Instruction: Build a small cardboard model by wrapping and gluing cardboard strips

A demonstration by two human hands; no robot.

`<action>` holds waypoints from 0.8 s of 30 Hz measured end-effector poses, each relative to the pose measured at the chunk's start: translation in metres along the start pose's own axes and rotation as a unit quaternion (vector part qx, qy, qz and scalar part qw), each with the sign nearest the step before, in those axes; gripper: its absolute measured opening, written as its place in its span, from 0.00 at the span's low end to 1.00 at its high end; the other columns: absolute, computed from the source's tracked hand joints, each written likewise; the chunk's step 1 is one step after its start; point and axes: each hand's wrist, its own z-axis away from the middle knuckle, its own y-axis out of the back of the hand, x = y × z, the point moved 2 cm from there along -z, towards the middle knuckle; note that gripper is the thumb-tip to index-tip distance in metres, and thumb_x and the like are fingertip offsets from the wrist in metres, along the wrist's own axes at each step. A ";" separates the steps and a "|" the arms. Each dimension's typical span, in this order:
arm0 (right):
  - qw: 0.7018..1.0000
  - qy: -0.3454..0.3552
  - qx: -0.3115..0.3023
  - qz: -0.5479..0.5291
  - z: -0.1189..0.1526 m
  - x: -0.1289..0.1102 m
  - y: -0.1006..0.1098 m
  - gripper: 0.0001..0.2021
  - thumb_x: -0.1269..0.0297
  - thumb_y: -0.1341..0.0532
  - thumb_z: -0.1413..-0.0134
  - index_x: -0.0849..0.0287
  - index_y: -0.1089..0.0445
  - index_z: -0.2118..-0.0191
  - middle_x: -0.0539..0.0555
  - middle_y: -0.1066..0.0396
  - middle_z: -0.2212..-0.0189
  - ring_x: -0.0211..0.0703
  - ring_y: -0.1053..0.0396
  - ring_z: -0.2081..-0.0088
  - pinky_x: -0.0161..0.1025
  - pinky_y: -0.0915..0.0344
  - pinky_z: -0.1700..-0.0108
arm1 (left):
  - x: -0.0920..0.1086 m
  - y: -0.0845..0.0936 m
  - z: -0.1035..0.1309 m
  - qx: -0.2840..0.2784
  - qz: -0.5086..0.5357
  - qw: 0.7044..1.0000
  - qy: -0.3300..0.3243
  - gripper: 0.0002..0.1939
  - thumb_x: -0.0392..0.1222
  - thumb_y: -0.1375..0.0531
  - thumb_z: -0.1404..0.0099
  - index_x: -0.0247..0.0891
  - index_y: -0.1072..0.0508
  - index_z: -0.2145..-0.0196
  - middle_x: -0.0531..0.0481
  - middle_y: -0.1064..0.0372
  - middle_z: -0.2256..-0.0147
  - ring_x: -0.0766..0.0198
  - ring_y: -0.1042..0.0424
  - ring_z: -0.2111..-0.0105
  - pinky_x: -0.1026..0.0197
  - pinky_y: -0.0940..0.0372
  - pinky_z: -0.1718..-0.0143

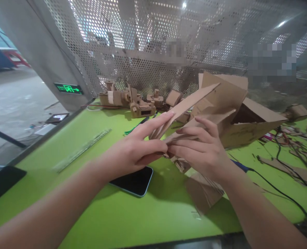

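Both hands are raised over the middle of the table around a folded piece of cardboard. My left hand grips its left side, thumb below and index finger stretched along the upper flap. My right hand is wrapped around the right side, fingers curled over the lower flap. The fingertips of the two hands nearly meet at the fold. Below my left hand lies a phone with a dark screen. Under my right hand rests a small stack of cardboard pieces.
Behind stands an open cardboard box. Small cardboard models line the back edge by a perforated metal panel. A clear ruler lies left on the green table. Cardboard scraps and a black cable cover the right.
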 end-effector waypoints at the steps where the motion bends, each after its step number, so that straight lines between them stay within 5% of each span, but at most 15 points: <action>1: 1.000 -0.005 0.003 0.001 0.000 0.001 -0.001 0.11 0.71 0.33 0.33 0.49 0.23 0.49 0.44 0.16 0.50 0.46 0.24 0.43 0.58 0.45 0.27 | 0.000 0.000 0.000 0.004 0.007 1.000 0.004 0.11 0.27 0.37 0.30 0.39 0.22 0.55 0.37 0.54 0.23 0.44 0.44 0.26 0.46 0.36 0.30; 24: 0.999 -0.043 0.026 -0.009 0.001 -0.002 -0.004 0.10 0.71 0.32 0.33 0.50 0.22 0.51 0.46 0.15 0.53 0.46 0.23 0.51 0.52 0.36 0.37 | 0.000 -0.001 0.002 0.014 -0.003 1.000 0.018 0.14 0.28 0.37 0.30 0.40 0.22 0.50 0.36 0.50 0.25 0.45 0.40 0.28 0.46 0.33 0.32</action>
